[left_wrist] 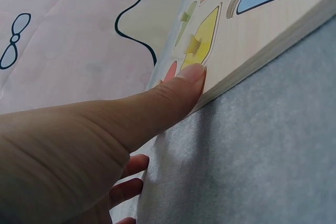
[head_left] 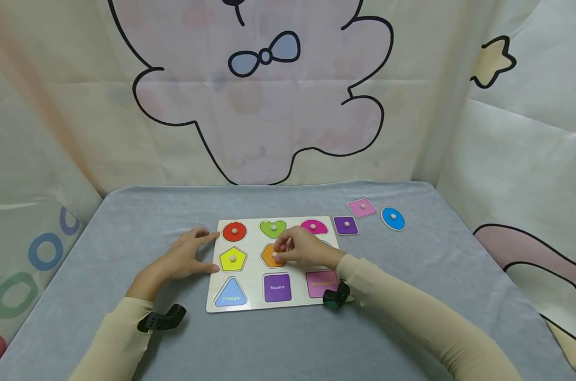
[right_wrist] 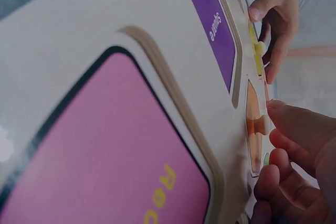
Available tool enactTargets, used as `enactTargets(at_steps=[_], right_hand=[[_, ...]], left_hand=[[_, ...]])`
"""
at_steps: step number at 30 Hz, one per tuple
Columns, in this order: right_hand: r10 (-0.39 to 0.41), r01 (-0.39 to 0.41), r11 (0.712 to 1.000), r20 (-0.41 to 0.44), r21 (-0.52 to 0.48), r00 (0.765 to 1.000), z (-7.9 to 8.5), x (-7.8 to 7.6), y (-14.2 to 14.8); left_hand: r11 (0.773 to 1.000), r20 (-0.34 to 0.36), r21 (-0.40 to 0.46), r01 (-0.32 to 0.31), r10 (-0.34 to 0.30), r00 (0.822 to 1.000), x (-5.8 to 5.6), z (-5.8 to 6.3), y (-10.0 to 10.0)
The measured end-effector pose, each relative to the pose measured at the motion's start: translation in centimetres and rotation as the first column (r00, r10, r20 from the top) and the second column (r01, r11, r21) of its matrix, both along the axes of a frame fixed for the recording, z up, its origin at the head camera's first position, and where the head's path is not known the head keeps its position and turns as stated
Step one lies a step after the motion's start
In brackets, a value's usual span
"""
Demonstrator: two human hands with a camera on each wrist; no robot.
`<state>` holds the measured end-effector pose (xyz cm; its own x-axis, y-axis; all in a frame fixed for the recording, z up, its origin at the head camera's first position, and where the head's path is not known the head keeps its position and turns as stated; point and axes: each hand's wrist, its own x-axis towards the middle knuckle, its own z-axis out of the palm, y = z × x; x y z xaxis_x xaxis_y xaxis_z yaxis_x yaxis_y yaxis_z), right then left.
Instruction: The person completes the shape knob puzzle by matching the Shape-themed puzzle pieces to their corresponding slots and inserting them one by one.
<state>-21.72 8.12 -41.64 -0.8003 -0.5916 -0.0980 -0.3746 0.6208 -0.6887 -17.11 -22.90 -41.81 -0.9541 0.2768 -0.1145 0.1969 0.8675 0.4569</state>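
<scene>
A pale wooden shape-puzzle board [head_left: 254, 233] lies on the table. At its middle, my right hand [head_left: 304, 247] has thumb and curled fingertips at the small knob of the orange hexagon piece [right_wrist: 253, 148], which sits in its recess. My left hand [head_left: 183, 256] rests at the board's left edge, thumb and fingers spread apart; the thumb [left_wrist: 191, 74] touches the edge beside the yellow pentagon piece [head_left: 232, 259]. A red circle piece [head_left: 234, 232], green heart piece [head_left: 273, 228] and magenta half-circle piece [head_left: 313, 227] fill the top row. My right hand and wrist hide part of the board's right side.
The front row shows printed recesses: a blue triangle [head_left: 230, 292], purple square [head_left: 277, 288] and pink rectangle [head_left: 320, 283]. Beyond the board's right corner lie loose knobbed pieces: purple square [head_left: 341, 226], pink four-sided [head_left: 356, 208] and blue rounded [head_left: 396, 222]. A grey-blue cloth [head_left: 411, 296] covers the table.
</scene>
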Motion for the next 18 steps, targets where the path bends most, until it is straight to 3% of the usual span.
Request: enactTargets(at_steps=[10, 18], right_hand=[[0.041, -0.042, 0.997, -0.013, -0.069, 0.999, 0.8, 0.0, 1.3], [0.004, -0.009, 0.994, -0.045, -0.11, 0.999, 0.6, -0.1, 3.2]], left_hand=[[1.0, -0.006, -0.005, -0.006, 0.006, 1.0, 0.0, 0.1, 0.0], [1.0, -0.003, -0.012, -0.002, 0.002, 1.0, 0.0, 0.1, 0.0]])
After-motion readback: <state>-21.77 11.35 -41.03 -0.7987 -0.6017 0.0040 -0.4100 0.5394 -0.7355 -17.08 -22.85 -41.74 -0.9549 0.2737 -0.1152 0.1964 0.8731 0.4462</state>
